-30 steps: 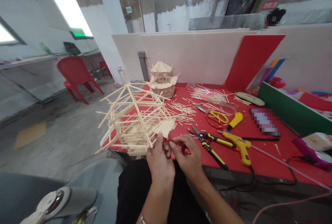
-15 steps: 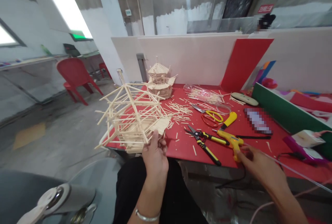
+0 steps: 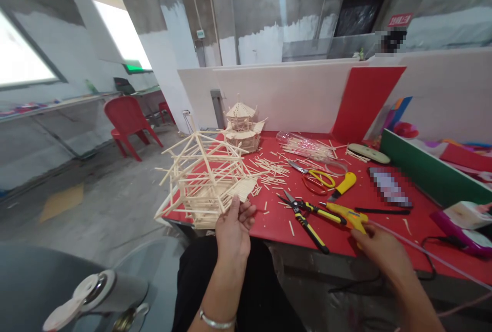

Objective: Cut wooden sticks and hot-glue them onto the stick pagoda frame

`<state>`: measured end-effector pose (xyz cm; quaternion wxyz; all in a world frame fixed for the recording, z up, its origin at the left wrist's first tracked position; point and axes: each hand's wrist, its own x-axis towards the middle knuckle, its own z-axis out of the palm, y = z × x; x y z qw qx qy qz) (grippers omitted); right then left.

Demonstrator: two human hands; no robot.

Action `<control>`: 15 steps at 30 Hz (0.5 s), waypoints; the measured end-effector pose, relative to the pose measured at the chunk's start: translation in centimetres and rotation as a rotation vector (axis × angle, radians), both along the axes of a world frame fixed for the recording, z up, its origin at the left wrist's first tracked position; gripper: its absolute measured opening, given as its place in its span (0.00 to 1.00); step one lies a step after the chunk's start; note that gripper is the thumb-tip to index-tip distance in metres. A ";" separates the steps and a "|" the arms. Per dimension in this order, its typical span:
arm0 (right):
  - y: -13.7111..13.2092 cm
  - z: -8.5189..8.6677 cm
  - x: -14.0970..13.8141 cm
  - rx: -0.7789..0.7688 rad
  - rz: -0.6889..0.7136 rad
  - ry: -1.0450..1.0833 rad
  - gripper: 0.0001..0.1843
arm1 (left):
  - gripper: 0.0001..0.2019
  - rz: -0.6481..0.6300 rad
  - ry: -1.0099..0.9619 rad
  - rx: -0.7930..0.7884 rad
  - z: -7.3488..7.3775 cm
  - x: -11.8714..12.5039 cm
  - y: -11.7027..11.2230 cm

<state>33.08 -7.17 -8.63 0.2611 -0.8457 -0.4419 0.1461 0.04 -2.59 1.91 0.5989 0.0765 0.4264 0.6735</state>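
Observation:
A large pavilion frame of thin wooden sticks stands on the left end of the red table. My left hand is at its near right corner, thumb on the edge of a slatted roof panel and fingers curled beneath. A yellow hot glue gun lies on the table, its nozzle pointing left. Around its handle, my right hand has its fingers closed; the fingertips are partly hidden. Just left of the gun lie black-and-yellow pruning shears with spread handles.
Behind the frame stands a smaller stick pagoda. Loose stick pieces, scissors, a yellow-handled knife and a bag of sticks cover the table's middle. A green board edges the right side. A flask stands lower left.
The view has shifted, so everything sits slightly lower and further right. Both hands keep the same places, at the roof panel and the glue gun handle.

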 end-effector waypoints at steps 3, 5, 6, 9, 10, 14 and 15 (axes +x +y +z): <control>-0.6 0.5 -0.5 0.030 -0.098 0.269 0.16 | 0.03 0.009 -0.022 -0.005 0.0 -0.1 0.0; -1.2 1.3 -1.5 0.208 -0.220 0.448 0.19 | 0.01 0.004 -0.035 -0.004 0.0 -0.2 0.0; -1.5 1.8 -2.3 0.315 -0.255 0.531 0.21 | 0.01 -0.001 -0.041 -0.002 0.0 -0.2 -0.1; -2.3 3.9 -5.1 0.519 -0.187 0.684 0.24 | 0.02 -0.013 -0.045 -0.005 0.0 -0.3 -0.2; -2.5 4.7 -6.2 0.522 -0.113 0.697 0.24 | 0.02 -0.014 -0.039 -0.008 -0.1 -0.4 -0.2; -2.5 8.2 -11.6 0.439 0.244 0.570 0.16 | 0.02 -0.033 0.021 -0.008 -0.3 -0.5 -0.3; -2.2 9.1 -13.1 0.447 0.338 0.524 0.15 | 0.04 -0.041 0.037 0.000 -0.3 -0.5 -0.3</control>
